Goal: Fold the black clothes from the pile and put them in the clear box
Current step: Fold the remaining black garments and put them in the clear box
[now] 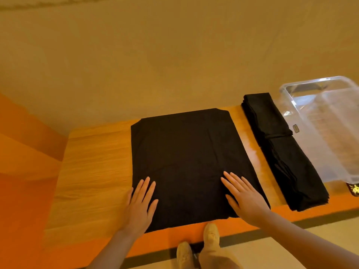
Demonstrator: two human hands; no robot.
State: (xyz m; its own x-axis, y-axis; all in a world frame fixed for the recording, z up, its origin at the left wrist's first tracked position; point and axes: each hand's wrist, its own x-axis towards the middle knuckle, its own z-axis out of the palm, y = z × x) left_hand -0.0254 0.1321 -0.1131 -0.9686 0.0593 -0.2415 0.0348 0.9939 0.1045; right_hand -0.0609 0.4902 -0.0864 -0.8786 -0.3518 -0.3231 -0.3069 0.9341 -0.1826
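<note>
A black garment [186,160] lies flat on the wooden table [93,167], folded into a rough square. My left hand [140,206] lies flat on its near left corner with straight fingers. My right hand [244,199] presses flat on its near right part, fingers spread. To the right, a pile of black clothes [281,150] lies in a long folded stack. Beyond that pile stands the clear box [326,121], which looks empty.
The table's near edge [174,237] runs just below my hands, with my legs and shoes [206,247] under it. A small dark object [353,190] sits at the right edge by the box. A beige wall rises behind the table.
</note>
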